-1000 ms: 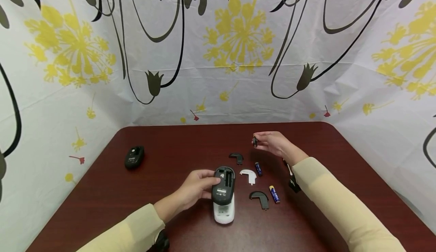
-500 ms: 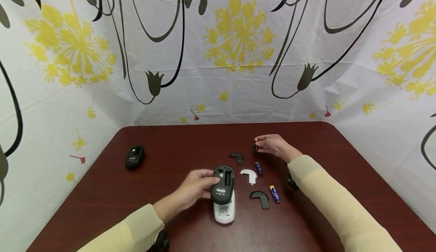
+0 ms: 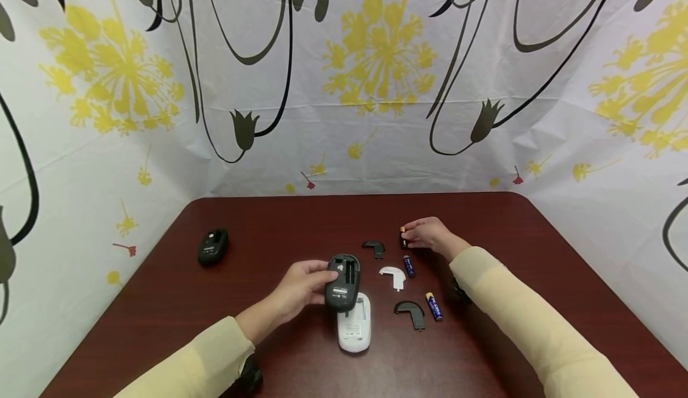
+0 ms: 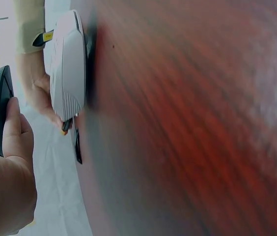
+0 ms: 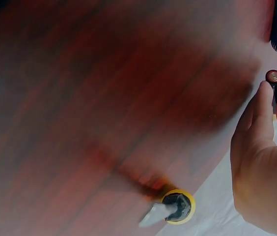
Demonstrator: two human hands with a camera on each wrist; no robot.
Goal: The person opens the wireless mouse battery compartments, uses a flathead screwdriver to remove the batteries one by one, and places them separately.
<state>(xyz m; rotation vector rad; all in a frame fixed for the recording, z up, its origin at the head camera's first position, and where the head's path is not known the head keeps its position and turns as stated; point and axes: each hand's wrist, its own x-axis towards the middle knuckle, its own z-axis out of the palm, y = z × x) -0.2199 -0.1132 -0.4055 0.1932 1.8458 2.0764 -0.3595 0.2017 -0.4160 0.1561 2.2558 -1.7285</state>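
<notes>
My left hand (image 3: pixel 298 287) holds a dark computer mouse (image 3: pixel 341 284), underside up, its battery slot uncovered. Just below it, a white mouse (image 3: pixel 355 329) lies upside down on the table, partly overlapped by the dark one in the head view. Farther back on the right, my right hand (image 3: pixel 430 235) pinches a small black-and-gold battery (image 3: pixel 403 238) between thumb and fingers; the right wrist view shows the end of this battery (image 5: pixel 274 76) above the fingertips. Two blue batteries (image 3: pixel 433 306) lie nearer me, one behind the other.
Hook-shaped battery covers lie between the hands: a small dark one (image 3: pixel 373 247), a white one (image 3: pixel 395 277) and a larger dark one (image 3: pixel 412 312). Another black mouse (image 3: pixel 212 247) sits at the far left. A black-and-yellow object (image 5: pixel 178 206) of unclear kind appears below the right wrist.
My left hand has shifted the dark mouse left and slightly away, baring more of the white mouse. My right hand has come slightly nearer with the battery.
</notes>
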